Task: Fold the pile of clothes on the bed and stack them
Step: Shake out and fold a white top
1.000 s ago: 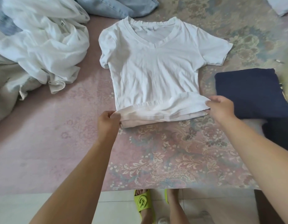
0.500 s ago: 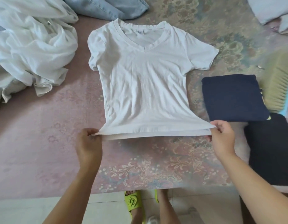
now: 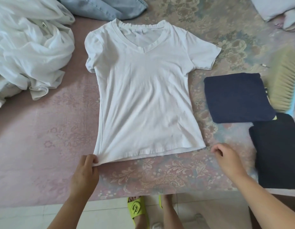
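One white V-neck T-shirt (image 3: 146,90) lies face-up and nearly flat on the bed (image 3: 44,146), its hem toward the person. Left hand (image 3: 84,175): grip pinched on the hem's left corner. Right hand (image 3: 226,161): fingers loosely curled, holding nothing, just beside the hem's right corner. Risk, as a judgement: a one-sided pull could skew the thin, limp cotton and re-crease it; the left sleeve, already tucked under, may fold in crooked. Textures: soft wrinkled knit, ribbed collar; a filmy crumpled white garment (image 3: 31,52) and pale denim (image 3: 110,9) await folding. Two dark folded pieces (image 3: 237,98) sit at right, beside a bristle brush (image 3: 285,80)
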{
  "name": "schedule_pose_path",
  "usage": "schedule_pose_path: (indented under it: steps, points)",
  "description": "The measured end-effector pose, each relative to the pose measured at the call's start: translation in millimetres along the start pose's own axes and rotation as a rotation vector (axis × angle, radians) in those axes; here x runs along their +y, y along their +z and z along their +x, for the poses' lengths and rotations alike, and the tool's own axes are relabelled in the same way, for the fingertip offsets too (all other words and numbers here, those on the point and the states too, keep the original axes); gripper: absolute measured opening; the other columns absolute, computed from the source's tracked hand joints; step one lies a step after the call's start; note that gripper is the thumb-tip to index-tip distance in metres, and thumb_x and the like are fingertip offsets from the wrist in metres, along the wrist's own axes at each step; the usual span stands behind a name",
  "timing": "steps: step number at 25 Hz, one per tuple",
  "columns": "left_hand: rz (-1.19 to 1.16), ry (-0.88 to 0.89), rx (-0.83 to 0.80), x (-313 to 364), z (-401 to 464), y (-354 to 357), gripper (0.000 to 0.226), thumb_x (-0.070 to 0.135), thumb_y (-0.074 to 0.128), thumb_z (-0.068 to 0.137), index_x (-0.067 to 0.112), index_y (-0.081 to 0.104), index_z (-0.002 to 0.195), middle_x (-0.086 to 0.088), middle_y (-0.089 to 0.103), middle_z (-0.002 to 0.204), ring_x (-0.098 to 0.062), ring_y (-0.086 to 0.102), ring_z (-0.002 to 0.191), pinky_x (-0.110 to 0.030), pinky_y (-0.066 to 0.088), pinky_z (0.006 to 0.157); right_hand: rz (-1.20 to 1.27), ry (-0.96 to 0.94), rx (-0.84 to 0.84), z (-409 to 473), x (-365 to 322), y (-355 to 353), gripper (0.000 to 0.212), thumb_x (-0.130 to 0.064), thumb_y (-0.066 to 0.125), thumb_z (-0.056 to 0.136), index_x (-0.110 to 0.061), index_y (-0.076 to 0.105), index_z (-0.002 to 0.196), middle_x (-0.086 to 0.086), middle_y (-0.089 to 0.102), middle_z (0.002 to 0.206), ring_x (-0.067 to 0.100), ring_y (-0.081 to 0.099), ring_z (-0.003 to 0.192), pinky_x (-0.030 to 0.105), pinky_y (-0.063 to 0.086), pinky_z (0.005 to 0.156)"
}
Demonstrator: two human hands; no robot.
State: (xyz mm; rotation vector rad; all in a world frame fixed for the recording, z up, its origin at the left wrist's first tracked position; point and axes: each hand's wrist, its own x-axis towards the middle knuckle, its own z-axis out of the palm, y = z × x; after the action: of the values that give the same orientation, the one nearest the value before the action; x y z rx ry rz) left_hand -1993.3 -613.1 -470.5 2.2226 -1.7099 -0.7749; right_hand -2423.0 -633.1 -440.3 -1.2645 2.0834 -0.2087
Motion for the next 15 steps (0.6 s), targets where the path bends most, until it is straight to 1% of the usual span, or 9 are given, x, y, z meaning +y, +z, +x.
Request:
schedule_pose_path:
  steps: [1, 2, 3, 5, 7, 9, 11, 13, 15]
  points:
    - [0.061, 0.039, -0.013, -5.0, 1.0, 2.2, 0.03, -0.017, 0.062, 0.071, 0.006, 0.055, 0.089, -0.013, 0.053, 0.093, -0.032, 0.049, 0.06, -0.03, 0.035, 0.048, -0.07, -0.025, -0.025, -4.7, 5.4, 1.1, 0.025, 0.007, 0.053, 0.088, -0.014, 0.059, 0.079, 0.002, 0.058, 0.087, 0.026, 0.058, 0.086, 0.017, 0.039, 0.066]
    - [0.114, 0.082, -0.011, -6.5, 4.2, 3.6, 0.031, -0.016, 0.067, 0.067, 0.005, 0.057, 0.087, -0.015, 0.052, 0.09, -0.034, 0.052, 0.06, -0.028, 0.034, 0.047, -0.12, -0.052, -0.032, -8.5, 6.8, 2.0, 0.022, 0.006, 0.054, 0.089, -0.015, 0.061, 0.087, 0.0, 0.057, 0.09, 0.026, 0.058, 0.088, 0.021, 0.039, 0.066]
    - [0.166, 0.131, 0.004, -5.7, 8.8, 4.2, 0.031, -0.015, 0.071, 0.064, 0.004, 0.058, 0.085, -0.016, 0.051, 0.088, -0.036, 0.054, 0.061, -0.028, 0.034, 0.046, -0.134, -0.073, -0.031, -10.2, 3.7, 3.1, 0.02, 0.001, 0.055, 0.091, -0.014, 0.061, 0.102, -0.002, 0.055, 0.096, 0.023, 0.058, 0.091, 0.024, 0.04, 0.07]
    - [0.264, 0.236, 0.042, -1.1, 17.8, 5.0, 0.029, -0.008, 0.074, 0.064, 0.003, 0.057, 0.083, -0.017, 0.048, 0.088, -0.037, 0.055, 0.065, -0.031, 0.04, 0.043, -0.157, -0.126, -0.049, -4.9, -8.0, 9.2, 0.036, -0.01, 0.058, 0.092, -0.015, 0.051, 0.127, -0.005, 0.047, 0.11, 0.016, 0.053, 0.099, 0.027, 0.041, 0.08]
    - [0.335, 0.328, 0.074, -1.8, 23.3, 7.8, 0.03, -0.002, 0.071, 0.068, 0.006, 0.052, 0.09, -0.018, 0.046, 0.095, -0.039, 0.055, 0.07, -0.038, 0.047, 0.045, -0.207, -0.188, -0.047, 7.6, -17.1, 20.8, 0.048, -0.013, 0.064, 0.089, -0.014, 0.047, 0.133, 0.001, 0.048, 0.121, 0.02, 0.05, 0.108, 0.033, 0.045, 0.086]
    - [0.38, 0.402, 0.085, -6.3, 25.2, 8.6, 0.044, -0.006, 0.073, 0.064, 0.01, 0.049, 0.097, -0.019, 0.049, 0.102, -0.04, 0.056, 0.078, -0.043, 0.05, 0.052, -0.247, -0.17, -0.044, 19.5, -21.5, 29.6, 0.051, -0.014, 0.068, 0.086, -0.013, 0.049, 0.133, 0.008, 0.048, 0.127, 0.026, 0.047, 0.114, 0.039, 0.046, 0.09]
    - [0.424, 0.529, 0.133, -9.1, 27.1, 8.2, 0.037, -0.002, 0.069, 0.071, 0.013, 0.05, 0.099, -0.018, 0.052, 0.106, -0.039, 0.054, 0.087, -0.045, 0.049, 0.06, -0.307, -0.196, -0.043, 27.0, -23.0, 31.6, 0.048, -0.012, 0.07, 0.084, -0.012, 0.054, 0.129, 0.01, 0.051, 0.121, 0.029, 0.048, 0.112, 0.039, 0.045, 0.088]
    - [0.459, 0.679, 0.154, -9.8, 28.3, 5.1, 0.02, 0.01, 0.056, 0.08, 0.015, 0.05, 0.099, -0.012, 0.053, 0.103, -0.034, 0.054, 0.089, -0.043, 0.046, 0.065, -0.444, -0.391, -0.023, 27.6, -21.2, 30.9, 0.041, -0.006, 0.076, 0.076, -0.008, 0.063, 0.115, 0.012, 0.056, 0.105, 0.033, 0.054, 0.1, 0.041, 0.049, 0.074]
    - [0.445, 0.744, 0.143, -8.5, 31.1, 4.6, 0.016, 0.012, 0.051, 0.083, 0.016, 0.05, 0.098, -0.007, 0.055, 0.092, -0.03, 0.057, 0.08, -0.04, 0.045, 0.064, -0.63, -0.54, -0.009, 28.1, -11.8, 29.8, 0.044, 0.004, 0.084, 0.059, -0.005, 0.065, 0.098, 0.014, 0.057, 0.091, 0.037, 0.058, 0.085, 0.041, 0.05, 0.059]
